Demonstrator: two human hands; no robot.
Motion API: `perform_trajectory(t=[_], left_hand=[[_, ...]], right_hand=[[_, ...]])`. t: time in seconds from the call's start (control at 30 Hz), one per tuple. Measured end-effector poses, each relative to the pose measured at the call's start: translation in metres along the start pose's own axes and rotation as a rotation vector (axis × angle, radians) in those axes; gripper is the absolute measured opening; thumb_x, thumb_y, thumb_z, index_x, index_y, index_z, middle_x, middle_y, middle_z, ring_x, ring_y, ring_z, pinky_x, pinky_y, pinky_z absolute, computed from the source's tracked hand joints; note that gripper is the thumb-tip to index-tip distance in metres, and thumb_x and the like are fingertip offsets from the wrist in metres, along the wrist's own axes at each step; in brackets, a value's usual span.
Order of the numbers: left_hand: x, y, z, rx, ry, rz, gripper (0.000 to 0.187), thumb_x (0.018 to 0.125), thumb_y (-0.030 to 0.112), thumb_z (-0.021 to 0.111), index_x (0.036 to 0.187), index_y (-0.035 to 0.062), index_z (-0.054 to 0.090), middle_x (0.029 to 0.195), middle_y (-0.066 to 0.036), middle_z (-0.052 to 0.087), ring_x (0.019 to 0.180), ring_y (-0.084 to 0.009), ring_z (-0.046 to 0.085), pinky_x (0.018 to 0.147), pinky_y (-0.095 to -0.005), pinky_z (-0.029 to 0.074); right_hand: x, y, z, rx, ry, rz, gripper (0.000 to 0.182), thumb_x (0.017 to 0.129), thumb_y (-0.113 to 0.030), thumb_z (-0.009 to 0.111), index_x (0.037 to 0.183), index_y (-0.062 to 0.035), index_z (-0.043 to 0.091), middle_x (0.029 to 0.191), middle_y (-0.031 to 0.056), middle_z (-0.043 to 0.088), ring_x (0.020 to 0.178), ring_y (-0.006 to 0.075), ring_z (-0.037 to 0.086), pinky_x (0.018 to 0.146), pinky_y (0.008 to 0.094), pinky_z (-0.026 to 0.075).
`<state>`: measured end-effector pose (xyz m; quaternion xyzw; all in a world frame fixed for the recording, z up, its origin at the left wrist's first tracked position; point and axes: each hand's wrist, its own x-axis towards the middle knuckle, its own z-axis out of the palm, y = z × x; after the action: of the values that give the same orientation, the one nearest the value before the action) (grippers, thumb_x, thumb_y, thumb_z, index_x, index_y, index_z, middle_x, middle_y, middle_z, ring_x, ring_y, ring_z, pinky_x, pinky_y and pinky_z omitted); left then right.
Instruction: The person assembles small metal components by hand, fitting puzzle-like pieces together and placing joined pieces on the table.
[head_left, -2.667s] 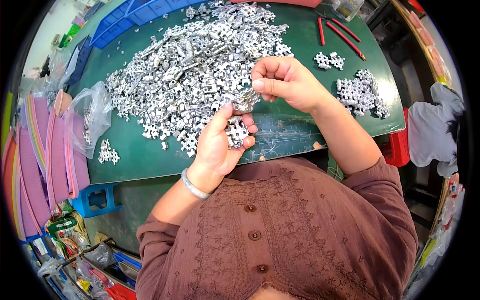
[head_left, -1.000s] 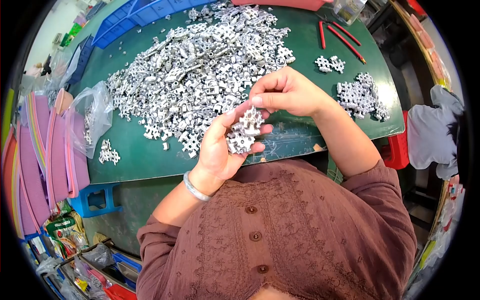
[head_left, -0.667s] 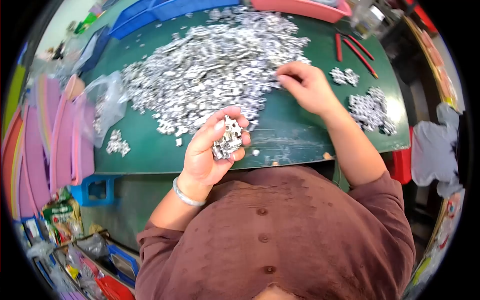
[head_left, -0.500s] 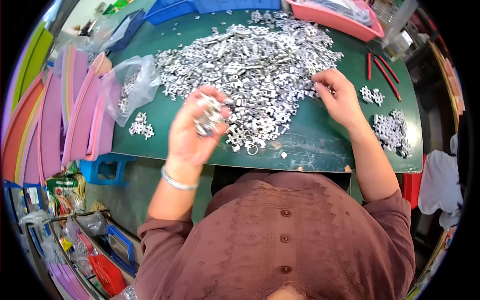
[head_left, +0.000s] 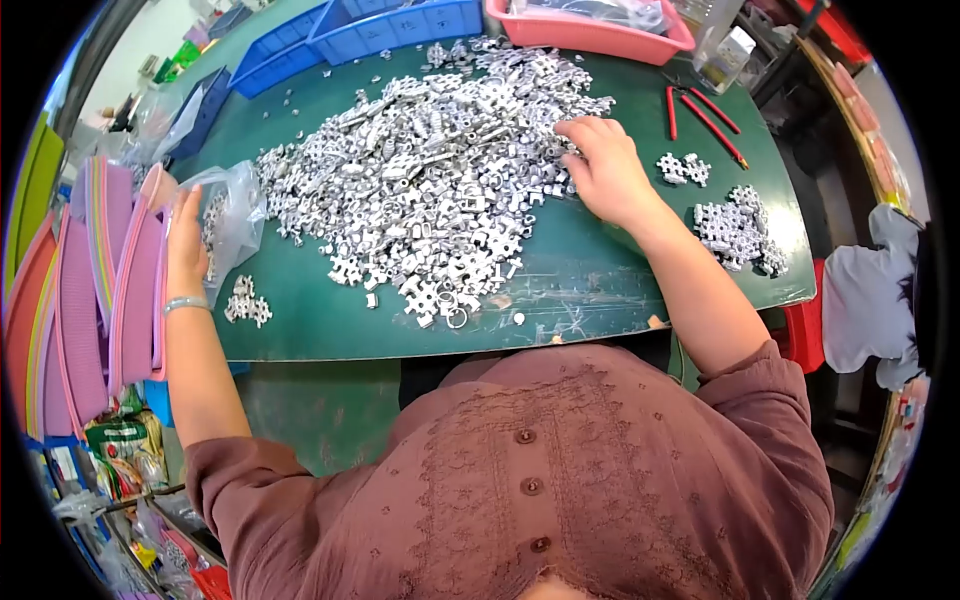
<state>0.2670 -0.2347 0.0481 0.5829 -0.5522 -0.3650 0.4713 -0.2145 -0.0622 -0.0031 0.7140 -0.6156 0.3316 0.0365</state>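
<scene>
A broad heap of small silvery metal pieces (head_left: 420, 180) lies across the green table. My left hand (head_left: 187, 240) is at the clear plastic bag (head_left: 238, 215) on the left, its fingers stretched out along the bag's near side; no piece shows in it. Metal pieces show inside the bag. At the heap's right edge is my right hand (head_left: 608, 170), fingers curved above the pieces and thumb apart from them, with nothing visible between. A small cluster of pieces (head_left: 247, 303) lies below the bag.
Red-handled pliers (head_left: 715, 125) lie at the right, above a small cluster (head_left: 685, 169) and a larger cluster (head_left: 735, 232) of pieces. Blue bins (head_left: 395, 30) and a pink tray (head_left: 600, 38) stand at the back. Purple bins (head_left: 85, 300) stack at the left.
My left hand has moved left from over the table's front to the bag, and the handful of metal pieces no longer shows in it. The view has shifted; my right hand stays by the heap.
</scene>
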Motion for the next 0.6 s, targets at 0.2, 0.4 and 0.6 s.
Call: perform_trajectory(t=[0.2,0.4,0.6], left_hand=[[-0.048,0.007,0.021,1.137,-0.181,0.181,0.067,0.07,0.026,0.066,0.126,0.004,0.036,0.11,-0.021,0.052,0.101,-0.0293,0.052,0.086,-0.034,0.04],[-0.02,-0.015,-0.003,1.053,0.097,0.304,0.026,0.078,0.015,0.056,0.1,-0.0003,0.057,0.089,-0.019,0.06,0.084,-0.031,0.058,0.074,-0.0357,0.044],[0.029,-0.01,-0.013,0.956,0.407,0.569,0.026,0.081,0.02,0.052,0.096,0.0,0.057,0.092,-0.018,0.06,0.086,-0.0324,0.057,0.074,-0.0366,0.044]], right_hand=[[-0.002,0.004,0.007,-0.069,-0.073,0.008,0.025,0.071,-0.014,0.06,0.095,-0.0086,0.057,0.102,0.0047,0.053,0.099,0.0255,0.045,0.083,0.0383,0.034],[-0.002,0.004,0.004,0.055,-0.061,0.0,0.017,0.069,-0.014,0.062,0.082,-0.0068,0.054,0.091,0.0051,0.054,0.093,0.0262,0.046,0.08,0.038,0.035],[0.0,0.001,0.0,0.085,-0.176,0.084,0.019,0.065,-0.013,0.063,0.079,-0.0056,0.051,0.083,0.0075,0.055,0.086,0.027,0.048,0.077,0.0371,0.036]])
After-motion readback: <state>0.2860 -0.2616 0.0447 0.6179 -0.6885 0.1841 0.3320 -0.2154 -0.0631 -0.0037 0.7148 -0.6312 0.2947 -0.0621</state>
